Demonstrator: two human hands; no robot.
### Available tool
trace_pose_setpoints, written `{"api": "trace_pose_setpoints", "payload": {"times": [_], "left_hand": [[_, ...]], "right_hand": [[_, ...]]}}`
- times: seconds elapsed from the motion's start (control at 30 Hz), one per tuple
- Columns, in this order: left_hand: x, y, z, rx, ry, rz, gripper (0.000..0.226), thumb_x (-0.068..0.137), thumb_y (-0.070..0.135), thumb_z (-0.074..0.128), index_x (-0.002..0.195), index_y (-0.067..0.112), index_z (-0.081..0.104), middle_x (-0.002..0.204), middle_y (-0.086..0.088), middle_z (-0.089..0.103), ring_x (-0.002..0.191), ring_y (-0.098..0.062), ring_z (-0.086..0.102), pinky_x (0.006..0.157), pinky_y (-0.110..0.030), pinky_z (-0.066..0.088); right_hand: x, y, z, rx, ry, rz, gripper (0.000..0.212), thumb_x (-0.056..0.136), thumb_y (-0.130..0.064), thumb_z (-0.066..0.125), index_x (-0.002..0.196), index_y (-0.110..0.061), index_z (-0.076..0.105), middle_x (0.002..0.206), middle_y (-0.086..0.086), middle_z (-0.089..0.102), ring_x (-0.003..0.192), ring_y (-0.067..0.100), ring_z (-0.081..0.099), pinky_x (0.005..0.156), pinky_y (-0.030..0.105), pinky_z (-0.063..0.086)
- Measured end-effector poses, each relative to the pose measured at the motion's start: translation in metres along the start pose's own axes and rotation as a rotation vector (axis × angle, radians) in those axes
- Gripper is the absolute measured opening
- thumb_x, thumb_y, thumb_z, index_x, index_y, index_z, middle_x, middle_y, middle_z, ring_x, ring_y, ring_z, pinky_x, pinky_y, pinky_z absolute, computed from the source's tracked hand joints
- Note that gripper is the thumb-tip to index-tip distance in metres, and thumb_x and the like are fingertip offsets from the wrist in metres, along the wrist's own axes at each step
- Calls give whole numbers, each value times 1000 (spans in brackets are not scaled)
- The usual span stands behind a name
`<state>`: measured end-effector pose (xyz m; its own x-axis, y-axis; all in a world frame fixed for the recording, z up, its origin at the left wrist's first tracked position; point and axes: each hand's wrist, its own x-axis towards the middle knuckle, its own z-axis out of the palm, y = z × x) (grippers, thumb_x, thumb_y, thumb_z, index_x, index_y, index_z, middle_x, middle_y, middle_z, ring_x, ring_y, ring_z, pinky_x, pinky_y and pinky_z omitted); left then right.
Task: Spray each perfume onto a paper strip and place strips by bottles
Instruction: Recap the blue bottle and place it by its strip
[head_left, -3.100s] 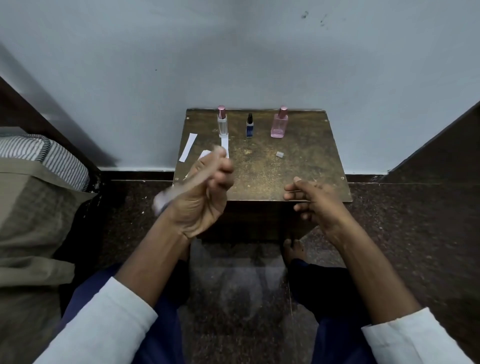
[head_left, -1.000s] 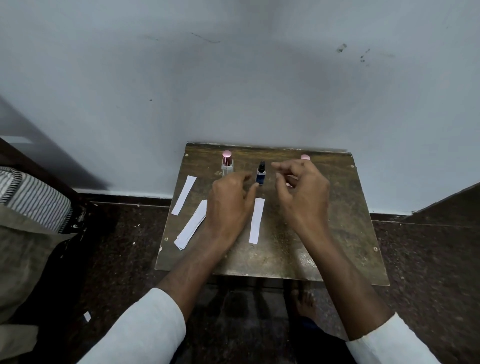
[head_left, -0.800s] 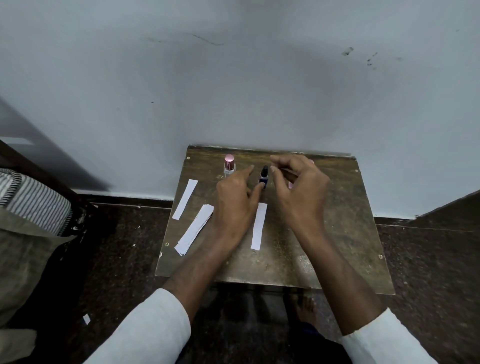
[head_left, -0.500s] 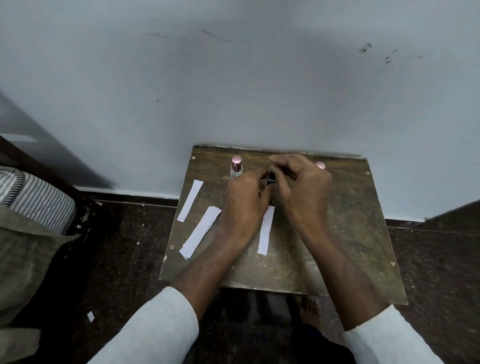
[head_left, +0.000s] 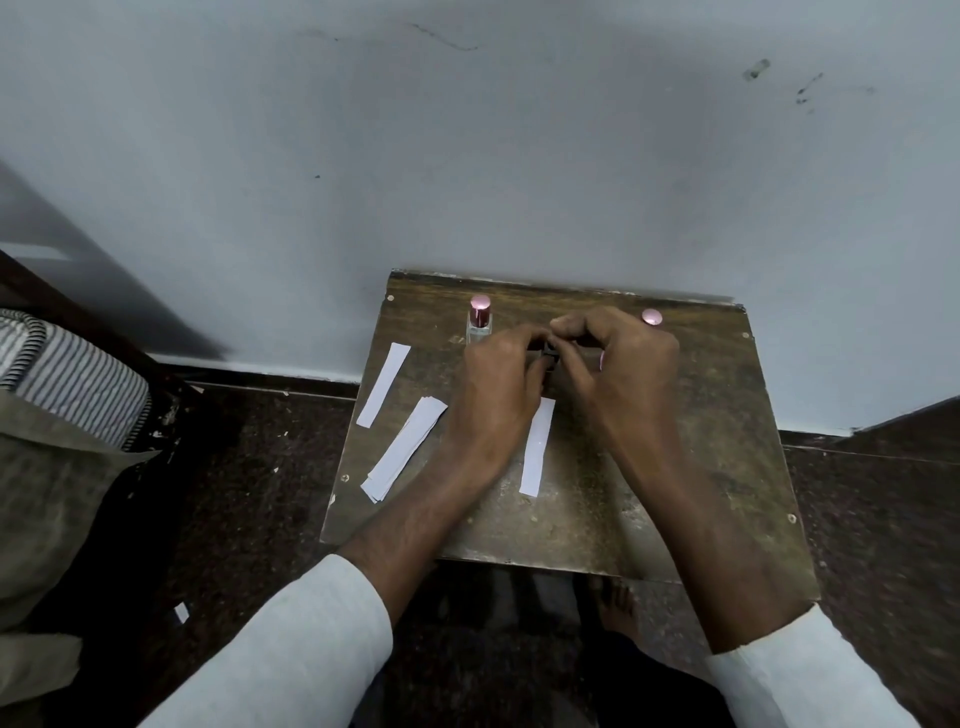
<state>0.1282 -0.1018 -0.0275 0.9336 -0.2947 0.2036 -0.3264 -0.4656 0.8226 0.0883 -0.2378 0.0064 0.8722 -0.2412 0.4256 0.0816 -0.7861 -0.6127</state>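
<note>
Head view:
Left hand: fingers closed on the small dark bottle, mid-back of desk.
Right hand: fingers pinched at the bottle's top.
Strips: one strip between the wrists; stack and single strip at left.
Other bottles: clear bottle left, pink cap right.

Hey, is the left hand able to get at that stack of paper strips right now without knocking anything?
Probably yes. The stack lies on bare table just left of the left hand, with nothing between them. But that hand is busy: both hands meet around the small dark bottle, so it would have to let go first.
</note>
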Motion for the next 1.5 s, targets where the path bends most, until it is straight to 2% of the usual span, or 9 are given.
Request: {"api": "trace_pose_setpoints", "payload": {"times": [0.07, 0.37, 0.5, 0.63, 0.8, 1.1, 1.17, 1.23, 1.5], "left_hand": [[-1, 1, -1, 24, 1, 14, 29, 100, 4, 69, 125, 16, 77, 106, -1, 82, 93, -13, 79, 81, -39, 67], [-6, 5, -7, 82, -41, 49, 26, 102, 8, 69, 126, 15, 76, 108, -2, 82, 98, -17, 79, 83, -43, 64], [-10, 3, -17, 226, -52, 82, 26, 98, 13, 75, 125, 15, 78, 110, -4, 82, 99, -22, 78, 85, -42, 63], [-14, -3, -30, 344, -103, 158, 19, 95, 23, 82, 114, 21, 81, 103, 2, 82, 90, -17, 77, 78, -34, 61], [-24, -5, -35, 493, -207, 176, 22, 96, 46, 76, 118, 40, 78, 107, 14, 78, 100, -15, 75, 76, -39, 63], [-24, -3, -23, 592, -146, 92, 24, 100, 48, 72, 122, 40, 77, 108, 12, 77, 101, -20, 75, 72, -35, 56], [-21, -2, -21, 604, -109, 77, 23, 101, 47, 71, 121, 39, 78, 105, 12, 77, 98, -19, 75, 65, -30, 46], [-17, 0, -19, 614, -78, 66, 19, 100, 46, 72, 116, 37, 78, 103, 12, 76, 94, -18, 75, 62, -28, 37], [-1, 4, -4, 629, -72, -25, 14, 103, 44, 69, 109, 32, 73, 101, 6, 74, 95, -27, 76, 68, -36, 47]], "right_hand": [[1, -2, 2, 2, -18, 16, 11, 88, -1, 82, 97, -7, 80, 96, 4, 80, 87, 13, 74, 84, 14, 54], [3, -4, 7, -3, -34, 91, 6, 91, -1, 78, 93, -6, 78, 96, 3, 80, 87, 6, 70, 79, -1, 44], [4, -6, 4, 4, -31, 67, 9, 90, 1, 78, 95, -6, 74, 97, 3, 79, 89, 14, 74, 83, 25, 59], [0, -6, 5, -51, -57, 17, 13, 91, 1, 76, 99, -4, 68, 93, 7, 75, 86, 24, 72, 80, 47, 59], [-6, -5, 4, -74, -48, -21, 22, 92, -3, 79, 110, -7, 67, 98, 4, 76, 91, 20, 73, 83, 44, 61], [-4, -5, 0, -84, 40, 0, 17, 94, -5, 78, 107, -11, 68, 92, -4, 74, 83, 12, 70, 82, 43, 61], [-2, -7, -1, -77, 70, 7, 18, 93, -6, 78, 106, -13, 68, 89, -10, 70, 78, 4, 65, 80, 36, 60], [-3, -6, -1, -75, 51, 23, 17, 94, -6, 77, 107, -12, 68, 89, -7, 72, 79, 9, 68, 81, 41, 60], [-3, -2, 2, -73, 37, 37, 18, 95, -4, 76, 109, -11, 68, 93, 1, 76, 84, 18, 73, 79, 43, 62]]}}
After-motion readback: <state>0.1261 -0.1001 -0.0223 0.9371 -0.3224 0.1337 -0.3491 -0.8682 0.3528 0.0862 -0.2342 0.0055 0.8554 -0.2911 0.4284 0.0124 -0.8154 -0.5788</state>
